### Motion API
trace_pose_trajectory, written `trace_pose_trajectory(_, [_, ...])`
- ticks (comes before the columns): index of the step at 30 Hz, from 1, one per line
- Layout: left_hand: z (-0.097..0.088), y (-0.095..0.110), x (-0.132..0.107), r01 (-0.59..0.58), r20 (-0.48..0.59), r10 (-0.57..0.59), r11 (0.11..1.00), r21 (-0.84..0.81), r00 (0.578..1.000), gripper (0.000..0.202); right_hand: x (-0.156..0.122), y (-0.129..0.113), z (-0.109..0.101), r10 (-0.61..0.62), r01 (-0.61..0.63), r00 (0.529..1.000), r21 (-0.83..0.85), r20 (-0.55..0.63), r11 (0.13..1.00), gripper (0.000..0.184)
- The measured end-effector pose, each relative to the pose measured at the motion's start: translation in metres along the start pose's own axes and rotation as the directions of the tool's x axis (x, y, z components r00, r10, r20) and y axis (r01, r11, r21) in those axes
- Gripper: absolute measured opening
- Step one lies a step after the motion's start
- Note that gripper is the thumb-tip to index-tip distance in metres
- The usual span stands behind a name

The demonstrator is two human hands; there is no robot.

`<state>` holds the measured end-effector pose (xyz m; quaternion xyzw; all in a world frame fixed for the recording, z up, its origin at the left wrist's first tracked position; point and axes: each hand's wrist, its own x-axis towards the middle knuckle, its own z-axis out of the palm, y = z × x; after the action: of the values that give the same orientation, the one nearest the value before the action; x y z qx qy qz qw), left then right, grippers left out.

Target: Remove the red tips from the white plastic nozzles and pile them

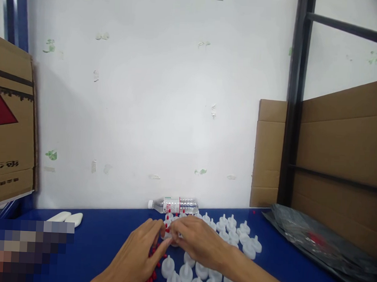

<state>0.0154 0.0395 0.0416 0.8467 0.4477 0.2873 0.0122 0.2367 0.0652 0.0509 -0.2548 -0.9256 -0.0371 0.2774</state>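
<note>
Left hand (140, 252) and right hand (199, 238) meet over the desk (108, 227), fingers curled in close; can't tell what they're pinching, if anything. Loose red tips (151, 281) lie by the left, white caps (186, 275) mostly right, probably for easy reach.

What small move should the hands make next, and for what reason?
After parting from the right hand, the left hand should probably pick up one of the loose red tips beside it: many white caps show no red on top, while several near the bottle do.
</note>
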Motion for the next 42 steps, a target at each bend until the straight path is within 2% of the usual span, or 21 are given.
trace_pose_trajectory(3, [0.002,-0.001,0.0,-0.081,-0.029,0.083,0.994,0.072,0.996,0.026,0.001,-0.005,0.006,-0.14,0.139,0.99,-0.056,-0.012,0.989,0.014])
trace_pose_trajectory(6, [0.001,-0.003,0.001,-0.089,-0.031,0.093,0.989,0.114,0.995,0.027,0.001,-0.006,0.008,-0.179,0.176,0.983,-0.09,-0.035,0.98,0.019])
trace_pose_trajectory(9, [0.001,-0.003,0.0,-0.148,-0.01,0.151,0.982,0.119,0.989,0.021,0.0,-0.008,0.006,-0.223,0.215,0.973,-0.129,-0.054,0.968,0.02])
trace_pose_trajectory(12, [0.001,-0.003,-0.001,-0.202,0.01,0.202,0.969,0.145,0.979,0.016,0.001,-0.012,0.004,-0.352,0.317,0.931,-0.271,-0.094,0.909,0.025])
trace_pose_trajectory(14, [0.002,-0.003,-0.002,-0.222,0.035,0.219,0.961,0.166,0.975,0.021,0.001,-0.014,0.004,-0.439,0.369,0.89,-0.375,-0.121,0.851,0.029])
trace_pose_trajectory(16, [0.002,-0.004,-0.003,-0.234,0.044,0.23,0.958,0.168,0.972,0.028,0.001,-0.012,0.004,-0.492,0.396,0.86,-0.428,-0.136,0.812,0.03])
trace_pose_trajectory(18, [0.001,-0.004,-0.005,-0.235,0.021,0.235,0.963,0.131,0.972,0.032,0.0,-0.006,0.003,-0.505,0.405,0.852,-0.438,-0.139,0.803,0.029])
trace_pose_trajectory(20, [0.0,-0.002,-0.005,-0.228,-0.008,0.229,0.971,0.068,0.973,0.036,-0.002,0.006,0.002,-0.426,0.346,0.895,-0.394,-0.134,0.851,0.026])
trace_pose_trajectory(22, [-0.001,0.002,-0.005,-0.221,-0.029,0.221,0.975,0.027,0.975,0.038,-0.004,0.02,0.001,-0.21,0.16,0.966,-0.29,-0.151,0.944,0.022])
trace_pose_trajectory(23, [-0.002,0.003,-0.004,-0.219,-0.034,0.22,0.975,0.027,0.975,0.037,-0.005,0.027,0.0,-0.084,0.044,0.983,-0.236,-0.163,0.971,0.019])
trace_pose_trajectory(25, [-0.005,0.004,-0.001,-0.207,-0.042,0.21,0.976,0.067,0.977,0.037,-0.006,0.037,-0.001,0.104,-0.134,0.977,-0.159,-0.187,0.978,0.015])
trace_pose_trajectory(26, [-0.006,0.004,0.0,-0.194,-0.049,0.199,0.977,0.093,0.979,0.036,-0.006,0.04,-0.001,0.147,-0.176,0.97,-0.144,-0.192,0.974,0.014])
trace_pose_trajectory(29, [-0.009,-0.004,0.003,-0.086,-0.097,0.098,0.988,0.125,0.99,0.034,-0.006,0.04,-0.002,0.194,-0.212,0.969,-0.113,-0.155,0.971,0.021])
trace_pose_trajectory(33, [-0.007,-0.015,0.006,0.077,-0.14,-0.058,0.988,0.134,0.988,0.033,-0.007,0.033,-0.001,0.213,-0.217,0.976,-0.092,-0.051,0.972,0.036])
trace_pose_trajectory(38, [0.0,-0.023,0.007,0.068,-0.091,-0.048,0.97,0.231,0.995,0.032,-0.012,0.031,0.004,0.226,-0.219,0.971,-0.089,0.075,0.972,0.048])
trace_pose_trajectory(42, [0.002,-0.029,0.008,0.087,-0.054,-0.076,0.966,0.242,0.996,0.036,-0.013,0.033,0.003,0.245,-0.235,0.964,-0.098,0.107,0.967,0.051])
